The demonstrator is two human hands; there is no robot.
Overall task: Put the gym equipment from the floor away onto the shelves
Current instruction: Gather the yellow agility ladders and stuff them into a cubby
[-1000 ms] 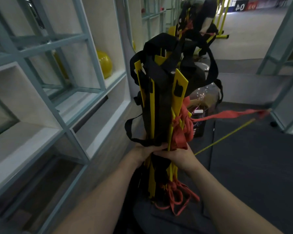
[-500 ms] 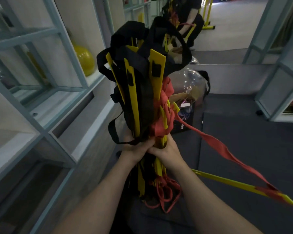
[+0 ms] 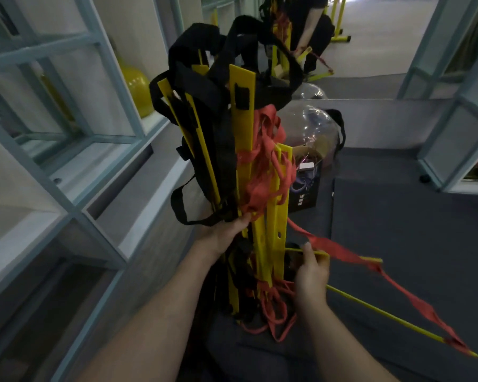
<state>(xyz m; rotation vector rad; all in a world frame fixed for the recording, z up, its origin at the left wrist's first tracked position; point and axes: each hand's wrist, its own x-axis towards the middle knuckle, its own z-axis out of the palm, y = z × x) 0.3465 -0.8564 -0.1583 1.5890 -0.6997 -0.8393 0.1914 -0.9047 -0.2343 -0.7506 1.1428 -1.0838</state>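
Note:
A folded agility ladder bundle (image 3: 242, 150) of yellow flat rungs with black and red straps stands upright in front of me. My left hand (image 3: 222, 232) grips the bundle around its middle from the left. My right hand (image 3: 311, 274) sits lower on the right, fingers closed on a loose yellow rung (image 3: 307, 252) that sticks out sideways. A red strap (image 3: 398, 285) trails from the bundle down to the right, tied to another loose yellow rung (image 3: 392, 317) lying low over the floor. The pale blue-framed shelves (image 3: 75, 150) stand close on my left.
A yellow ball (image 3: 135, 86) sits in a shelf compartment at the left. Behind the bundle are a clear plastic bag (image 3: 315, 125) and a dark box (image 3: 305, 188) on the grey floor. A mirror ahead reflects a person. More shelving (image 3: 453, 133) stands at the right.
My right hand has let go of the bundle's middle and dropped lower to take a sideways yellow rung. The loose rung and red strap have swung down to the right.

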